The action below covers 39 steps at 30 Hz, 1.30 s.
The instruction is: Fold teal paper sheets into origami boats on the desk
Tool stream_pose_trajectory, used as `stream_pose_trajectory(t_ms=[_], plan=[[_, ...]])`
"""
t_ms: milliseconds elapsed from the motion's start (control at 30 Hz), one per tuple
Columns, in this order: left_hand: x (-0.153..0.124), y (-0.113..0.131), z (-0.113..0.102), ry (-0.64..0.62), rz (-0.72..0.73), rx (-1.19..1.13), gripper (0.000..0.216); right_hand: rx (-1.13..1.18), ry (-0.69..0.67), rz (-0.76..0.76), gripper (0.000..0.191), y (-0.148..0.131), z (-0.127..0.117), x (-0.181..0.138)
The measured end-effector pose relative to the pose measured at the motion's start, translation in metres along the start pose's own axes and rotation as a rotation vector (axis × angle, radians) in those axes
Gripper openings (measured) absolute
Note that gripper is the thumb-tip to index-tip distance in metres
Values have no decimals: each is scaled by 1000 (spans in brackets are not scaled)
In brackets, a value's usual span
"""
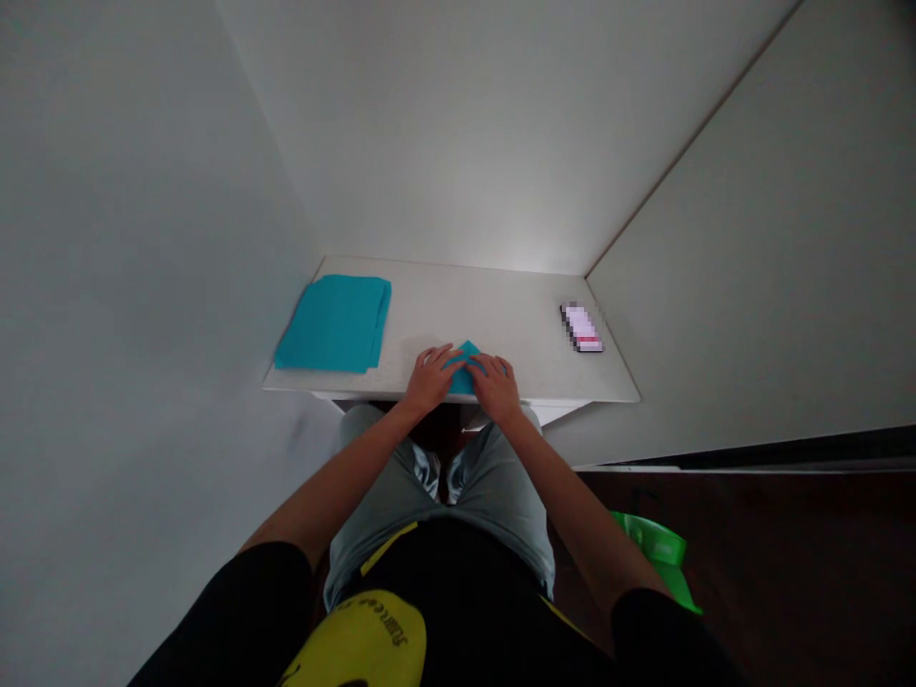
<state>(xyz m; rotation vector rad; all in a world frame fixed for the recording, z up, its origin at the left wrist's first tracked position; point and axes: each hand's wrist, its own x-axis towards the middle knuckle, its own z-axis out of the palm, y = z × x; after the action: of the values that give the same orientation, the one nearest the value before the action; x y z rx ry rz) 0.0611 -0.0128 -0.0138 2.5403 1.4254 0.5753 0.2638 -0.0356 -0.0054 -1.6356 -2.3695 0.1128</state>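
A small piece of folded blue paper [464, 380] lies at the front edge of the white table, its pointed top corner facing the wall. My left hand [430, 375] is on its left side, with the fingertips pressed on the paper. From the right, my right hand [495, 384] holds the other side, its fingers bent over the paper close to the left fingertips. Both hands partly cover the folds. To the left of my hands rests a stack of blue paper sheets [333, 324], its edges slightly uneven.
A phone [583, 327], blurred out, lies at the right end of the white table [472, 296]. Walls enclose the table at the back, left and right. My legs are under the front edge. A green plastic object [655, 549] stands on the dark floor at lower right.
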Motion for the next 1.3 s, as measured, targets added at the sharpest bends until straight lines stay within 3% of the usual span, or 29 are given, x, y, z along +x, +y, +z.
stream_pose_trajectory(t_ms=[167, 300, 400, 500, 633, 700, 800, 933, 1033, 1167, 1300], plan=[[-17, 1, 7, -113, 130, -4, 58, 98, -23, -100, 57, 6, 24, -28], [-32, -17, 1, -111, 173, 19, 82, 94, -1, -84, 81, 43, 19, -49], [-41, -25, -4, -103, 133, 44, 80, 94, -10, -84, 90, 65, 12, -56], [-48, -25, -6, -97, 82, 53, 70, 105, -2, -84, 79, 69, 9, -58], [-53, -30, -12, -106, 51, -49, 53, 188, 59, -43, 46, 61, 6, -56], [-48, -38, -21, -106, -32, -147, 39, 272, 83, 23, 35, 60, -1, -51], [-29, -51, -38, -57, -213, -309, 46, 469, 96, 135, 44, 64, -16, -36], [3, -65, -50, -7, -263, -490, 52, 633, 146, 185, 47, 74, -26, -7], [15, -71, -43, -6, -281, -365, 40, 522, 129, 197, 40, 79, -16, 11], [9, -73, -26, 49, -288, -200, 18, 310, 139, 229, 27, 81, 7, 16], [-4, -70, -17, 222, -227, -138, 43, 327, 311, 137, 52, 79, 17, 5]])
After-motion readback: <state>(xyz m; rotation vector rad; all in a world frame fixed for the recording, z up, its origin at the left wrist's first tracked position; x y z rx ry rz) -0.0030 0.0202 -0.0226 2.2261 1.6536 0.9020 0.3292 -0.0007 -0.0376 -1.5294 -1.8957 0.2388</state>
